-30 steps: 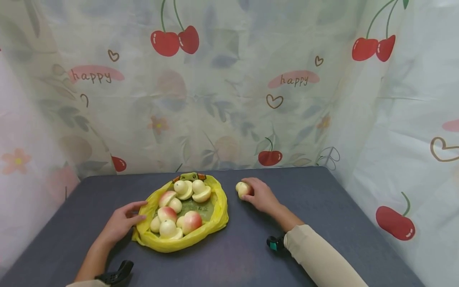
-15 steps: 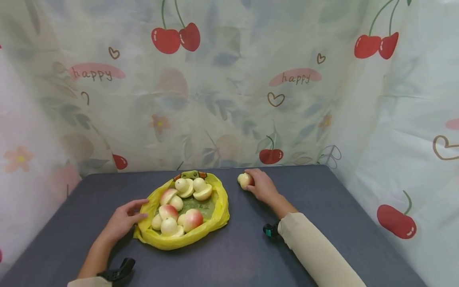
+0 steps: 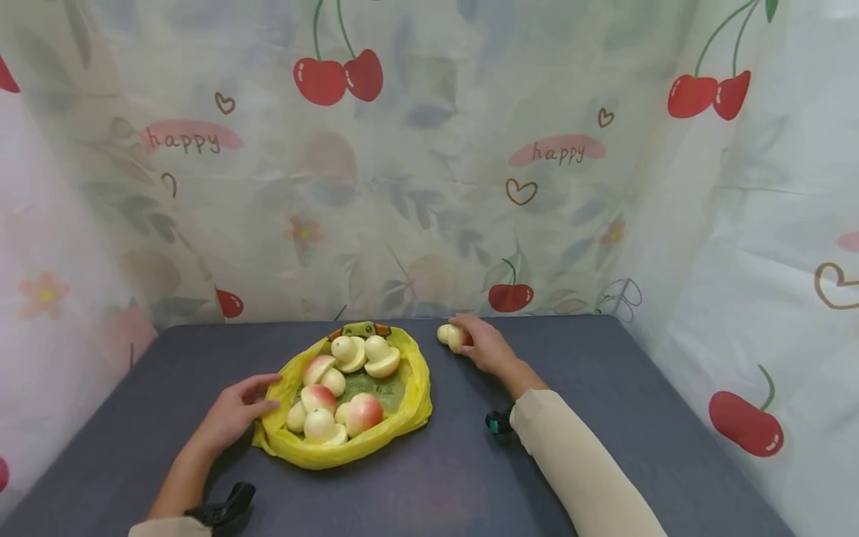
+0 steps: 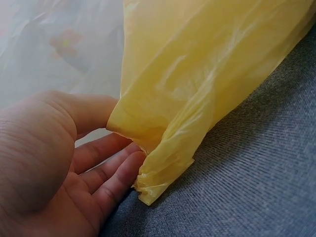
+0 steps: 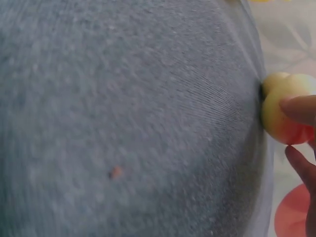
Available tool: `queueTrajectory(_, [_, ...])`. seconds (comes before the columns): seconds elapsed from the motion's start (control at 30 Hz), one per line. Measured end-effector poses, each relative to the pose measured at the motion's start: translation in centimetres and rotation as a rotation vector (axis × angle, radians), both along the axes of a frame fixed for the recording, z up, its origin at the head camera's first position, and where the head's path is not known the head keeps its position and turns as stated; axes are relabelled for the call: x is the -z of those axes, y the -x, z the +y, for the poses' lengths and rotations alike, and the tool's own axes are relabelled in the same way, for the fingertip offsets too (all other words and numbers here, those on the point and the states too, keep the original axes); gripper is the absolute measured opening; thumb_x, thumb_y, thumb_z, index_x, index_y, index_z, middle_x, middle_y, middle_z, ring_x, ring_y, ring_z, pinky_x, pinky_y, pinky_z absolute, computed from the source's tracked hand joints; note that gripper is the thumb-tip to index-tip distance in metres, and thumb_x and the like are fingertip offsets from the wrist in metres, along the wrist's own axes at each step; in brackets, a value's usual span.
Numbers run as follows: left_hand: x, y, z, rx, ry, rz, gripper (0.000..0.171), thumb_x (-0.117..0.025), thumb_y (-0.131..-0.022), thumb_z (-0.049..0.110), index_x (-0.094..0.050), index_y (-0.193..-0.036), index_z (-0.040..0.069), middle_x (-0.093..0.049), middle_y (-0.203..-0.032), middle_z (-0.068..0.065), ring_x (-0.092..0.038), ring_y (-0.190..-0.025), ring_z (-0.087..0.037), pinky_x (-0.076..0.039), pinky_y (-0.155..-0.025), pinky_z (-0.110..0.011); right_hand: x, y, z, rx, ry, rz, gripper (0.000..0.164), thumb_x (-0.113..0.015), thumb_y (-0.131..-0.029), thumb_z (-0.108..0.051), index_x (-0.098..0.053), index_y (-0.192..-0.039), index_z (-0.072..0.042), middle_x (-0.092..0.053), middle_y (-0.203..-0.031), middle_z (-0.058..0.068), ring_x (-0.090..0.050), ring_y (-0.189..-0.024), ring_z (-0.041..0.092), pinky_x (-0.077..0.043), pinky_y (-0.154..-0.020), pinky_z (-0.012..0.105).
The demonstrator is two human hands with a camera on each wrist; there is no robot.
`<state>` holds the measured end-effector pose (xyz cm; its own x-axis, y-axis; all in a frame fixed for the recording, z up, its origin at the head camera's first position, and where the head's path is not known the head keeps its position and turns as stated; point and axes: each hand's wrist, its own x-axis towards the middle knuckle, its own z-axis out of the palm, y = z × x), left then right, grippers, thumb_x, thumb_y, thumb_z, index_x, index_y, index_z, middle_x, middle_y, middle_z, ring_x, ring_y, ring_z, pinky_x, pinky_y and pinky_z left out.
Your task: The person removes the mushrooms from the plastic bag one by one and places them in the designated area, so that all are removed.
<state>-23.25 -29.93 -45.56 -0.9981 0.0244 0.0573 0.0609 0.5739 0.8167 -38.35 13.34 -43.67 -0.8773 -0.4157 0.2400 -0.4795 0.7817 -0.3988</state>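
Over the last second the right hand (image 3: 488, 346) has slid away from the person, taking a peach-like piece (image 3: 458, 339) nearer the back edge of the dark surface (image 3: 436, 492), while the left hand (image 3: 231, 412) has stayed at the yellow bag (image 3: 417, 414). The right hand's fingers (image 5: 300, 107) pinch the peach-like piece, which is pale yellow blushing to red, with a smaller round lobe at its far side. It sits to the right of the bag, just past the bag's upper right rim and apart from it; whether it touches the surface I cannot tell.

On the other side, the left hand's fingers are curved, the thumb set apart, holding the bag's gathered edge from the left. The bag stands with its mouth spread wide, and six similar pieces (image 3: 365, 412) lie inside around a patch of greenish bottom. Both arms wear beige sleeves (image 3: 577, 462) and dark wristbands (image 3: 224, 507). Behind the surface hangs a pale curtain (image 3: 429, 216) printed with cherries, hearts and the word "happy".
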Motion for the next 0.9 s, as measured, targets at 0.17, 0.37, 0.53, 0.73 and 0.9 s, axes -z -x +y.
queueTrajectory(0.17, [0.2,0.1,-0.1,-0.003,-0.029,-0.028,0.054,-0.068,-0.093,0.022,-0.05,-0.139,0.0,-0.05,-0.135,-0.028,-0.059,-0.103,-0.03,-0.049,-0.078,-0.03,0.3,0.2,-0.3,-0.039,-0.052,0.056,0.055,-0.072,-0.088,-0.007,-0.053,-0.139,-0.012,-0.041,-0.15,0.009,-0.037,-0.136,0.03,-0.031,-0.108,0.046])
queueTrajectory(0.37, [0.2,0.3,-0.2,-0.003,-0.047,-0.052,0.056,-0.068,-0.092,0.024,-0.05,-0.139,0.0,-0.05,-0.135,-0.027,-0.059,-0.103,-0.029,-0.049,-0.077,-0.03,0.2,-0.1,-0.3,-0.06,-0.057,0.089,0.055,-0.073,-0.086,-0.005,-0.055,-0.138,-0.013,-0.039,-0.152,0.009,-0.035,-0.137,0.031,-0.031,-0.107,0.047])
queueTrajectory(0.53, [0.1,0.3,-0.2,0.002,-0.048,-0.047,0.056,-0.069,-0.092,0.023,-0.05,-0.139,-0.001,-0.05,-0.135,-0.028,-0.059,-0.102,-0.029,-0.049,-0.076,-0.03,-0.1,-0.4,-0.2,-0.06,-0.053,0.089,0.058,-0.074,-0.087,-0.01,-0.053,-0.14,-0.014,-0.035,-0.154,0.007,-0.034,-0.138,0.032,-0.032,-0.106,0.049])
queueTrajectory(0.73, [0.0,0.1,-0.1,-0.003,-0.051,-0.049,0.055,-0.068,-0.092,0.022,-0.05,-0.138,-0.001,-0.051,-0.133,-0.028,-0.059,-0.099,-0.028,-0.05,-0.074,-0.03,-0.9,-0.7,-0.7,-0.052,-0.015,0.079,0.054,-0.073,-0.088,-0.015,-0.054,-0.139,-0.016,-0.039,-0.151,0.006,-0.035,-0.137,0.029,-0.032,-0.106,0.049])
queueTrajectory(0.9, [0.1,0.1,0.0,-0.006,-0.039,-0.036,0.055,-0.068,-0.092,0.022,-0.05,-0.139,-0.001,-0.051,-0.134,-0.028,-0.059,-0.101,-0.028,-0.049,-0.075,-0.029,-1.4,-1.2,-1.4,-0.035,0.048,0.097,0.05,-0.072,-0.088,-0.014,-0.057,-0.136,-0.016,-0.046,-0.146,0.006,-0.039,-0.133,0.029,-0.032,-0.106,0.048])
